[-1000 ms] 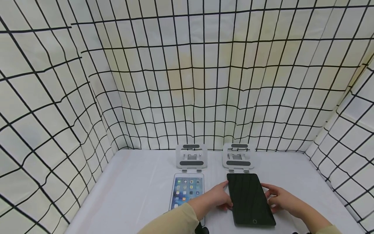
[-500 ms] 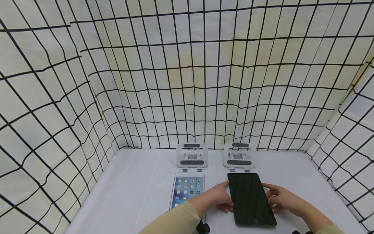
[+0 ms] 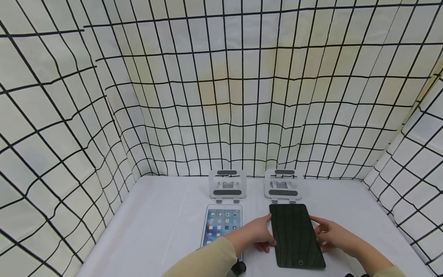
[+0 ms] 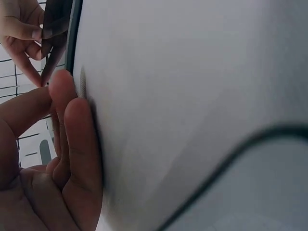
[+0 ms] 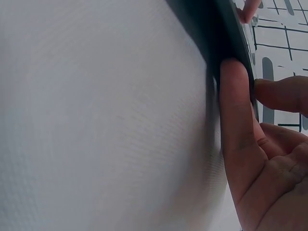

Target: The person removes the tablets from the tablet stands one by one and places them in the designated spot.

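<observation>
A black tablet point(image 3: 296, 236), screen dark and round button at its near end, lies between my two hands in the head view. My left hand point(image 3: 257, 232) grips its left edge, fingertips low against the white table cover in the left wrist view. On the opposite edge my right hand point(image 3: 333, 236) holds the tablet, with one finger point(image 5: 235, 91) against its underside in the right wrist view. A white tablet point(image 3: 223, 223) with a lit screen of app icons lies to the left, partly covered by my left forearm and sleeve.
Two grey-white folding stands point(image 3: 227, 184) with dark pads stand behind the tablets, the right stand point(image 3: 283, 184) straight beyond the black one. White walls point(image 3: 242, 96) with a black grid surround the white-covered table point(image 3: 155, 227). A dark cable point(image 4: 207, 187) crosses the left wrist view.
The black tablet's near end has shifted very slightly to the left between my hands. Both hands stay at its edges, almost still.
</observation>
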A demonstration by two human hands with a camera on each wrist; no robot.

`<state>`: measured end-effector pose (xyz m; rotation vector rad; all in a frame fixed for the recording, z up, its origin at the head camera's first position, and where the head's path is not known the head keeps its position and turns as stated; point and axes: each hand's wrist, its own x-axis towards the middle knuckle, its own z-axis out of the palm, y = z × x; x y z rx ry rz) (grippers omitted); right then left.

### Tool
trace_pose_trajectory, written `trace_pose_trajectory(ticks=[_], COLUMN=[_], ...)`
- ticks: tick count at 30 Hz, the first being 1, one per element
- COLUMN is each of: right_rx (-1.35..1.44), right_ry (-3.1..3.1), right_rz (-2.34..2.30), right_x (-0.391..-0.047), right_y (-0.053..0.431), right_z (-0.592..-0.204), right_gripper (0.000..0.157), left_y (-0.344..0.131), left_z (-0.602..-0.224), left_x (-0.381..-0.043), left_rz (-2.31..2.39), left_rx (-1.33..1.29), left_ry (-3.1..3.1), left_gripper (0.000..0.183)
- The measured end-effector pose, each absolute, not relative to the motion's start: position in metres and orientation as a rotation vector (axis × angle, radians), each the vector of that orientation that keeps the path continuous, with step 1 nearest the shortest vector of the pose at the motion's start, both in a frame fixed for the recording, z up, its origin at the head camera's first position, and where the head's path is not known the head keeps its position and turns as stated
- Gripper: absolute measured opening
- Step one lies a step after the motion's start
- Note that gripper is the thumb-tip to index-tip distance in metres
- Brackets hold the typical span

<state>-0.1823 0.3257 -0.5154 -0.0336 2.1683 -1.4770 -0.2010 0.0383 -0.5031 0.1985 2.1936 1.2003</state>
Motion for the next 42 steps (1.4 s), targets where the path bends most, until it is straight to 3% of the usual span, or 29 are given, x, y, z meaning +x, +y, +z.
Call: trace_pose_trajectory(ticks=[18, 28, 42], right_rx=[-0.043, 0.184, 0.049], right_ry=[2.211, 2.371, 2.432], right_rz=[-1.405, -1.204, -1.073], right_x=[-0.185, -0.192, -0.194], right_y=[0.328, 0.314, 0.332], right_z=[-0.512, -0.511, -0.515], right_gripper=[0.082, 0.074, 0.08], left_y=[0.036, 0.035, 0.034], left_z=[-0.504, -0.503, -0.502], left_x=[-0.2, -0.199, -0.199], left_rz=[1.126, 1.091, 1.072], left_rx=[0.248, 0.244, 0.283], left_ry=[2.234, 2.261, 2.283], left_gripper=[0.089, 0.089, 0.088])
